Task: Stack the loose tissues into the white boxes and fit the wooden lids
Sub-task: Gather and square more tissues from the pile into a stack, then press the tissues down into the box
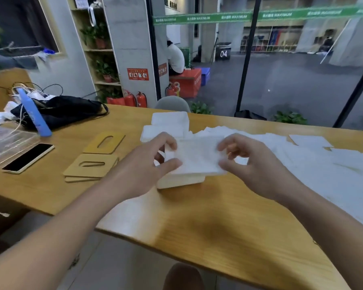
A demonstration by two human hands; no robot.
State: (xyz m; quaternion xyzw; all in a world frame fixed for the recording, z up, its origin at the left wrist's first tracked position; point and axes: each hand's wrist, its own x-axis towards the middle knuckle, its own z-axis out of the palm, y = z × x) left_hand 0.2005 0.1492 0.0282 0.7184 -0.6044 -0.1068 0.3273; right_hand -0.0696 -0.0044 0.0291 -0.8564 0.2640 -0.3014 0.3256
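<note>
A folded white tissue [196,156] lies on top of a white box [181,182] at the table's middle. My left hand [149,162] pinches the tissue's left edge and my right hand [249,162] grips its right edge. Behind them stand two more white boxes [166,128], one on the other. Loose tissues [314,164] spread over the table to the right. Wooden lids with oval slots lie at the left, one single lid [104,143] and a small stack [90,167] nearer me.
A phone [28,158] and a clear plastic case [6,145] lie at the far left, with a black bag [59,110] and a blue tube [35,114] behind them. A grey chair [172,103] stands beyond the table. The table edge runs close in front of me.
</note>
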